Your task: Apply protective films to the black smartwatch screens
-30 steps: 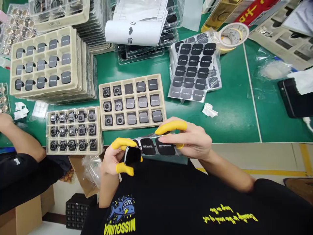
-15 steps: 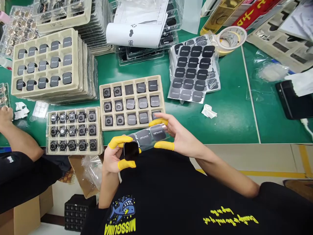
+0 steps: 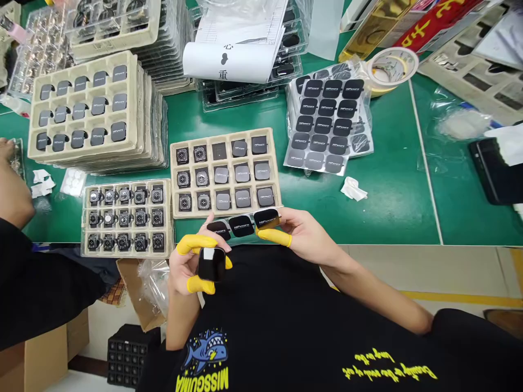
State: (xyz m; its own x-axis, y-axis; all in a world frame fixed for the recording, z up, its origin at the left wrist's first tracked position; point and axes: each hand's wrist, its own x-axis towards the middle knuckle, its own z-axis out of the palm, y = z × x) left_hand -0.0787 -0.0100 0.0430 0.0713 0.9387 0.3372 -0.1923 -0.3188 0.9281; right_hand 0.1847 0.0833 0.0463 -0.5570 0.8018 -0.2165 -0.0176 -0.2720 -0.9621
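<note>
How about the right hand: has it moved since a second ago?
Yes, the right hand has shifted leftward. Its wrist side was below the crumpled white paper in the picture; now the whole hand lies left of it.

Your right hand can pass over the green tabletop between crumpled paper and black device. Ahead, low passage obstructed by middle tray, tray stack and sticker sheets.

Bright, even light | white glare on the smartwatch in my left hand | soft shadows | my view stretches toward its edges
</note>
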